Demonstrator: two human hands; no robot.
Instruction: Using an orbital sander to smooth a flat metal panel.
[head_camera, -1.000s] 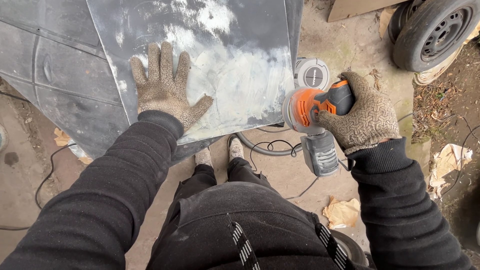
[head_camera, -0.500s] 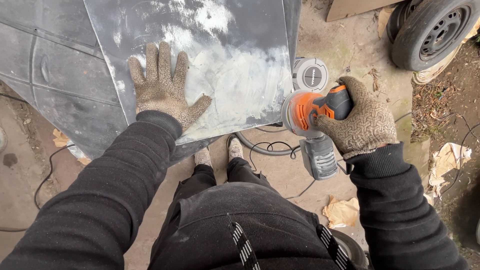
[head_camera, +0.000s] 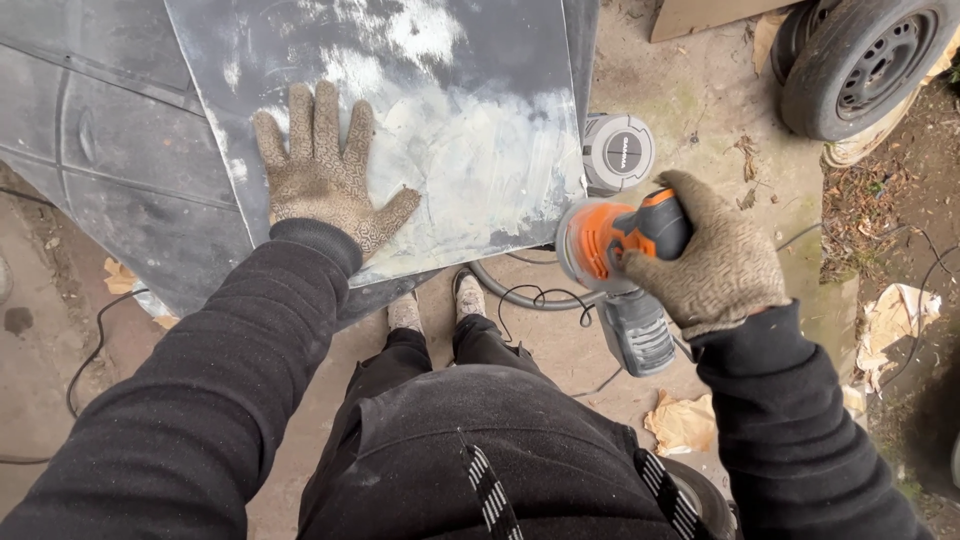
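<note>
The right hand (head_camera: 722, 258) grips an orange sander (head_camera: 612, 238), disc facing left, while the left hand (head_camera: 325, 170) lies flat, open, on the panel (head_camera: 480, 150).

L hand (head_camera: 325, 178) is laid flat on the panel (head_camera: 470, 110), w/ the sander (head_camera: 612, 240) held by R hand (head_camera: 720, 262) just off the panel's lower R corner, a round canister (head_camera: 618, 152) behind it, a hose (head_camera: 520, 292) beneath, and a tyre (head_camera: 872, 62) set far R.

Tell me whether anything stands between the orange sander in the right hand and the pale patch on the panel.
Nothing visible does. The sander in the right hand sits at the panel's right edge; the left hand lies flat farther left, off that path.
</note>
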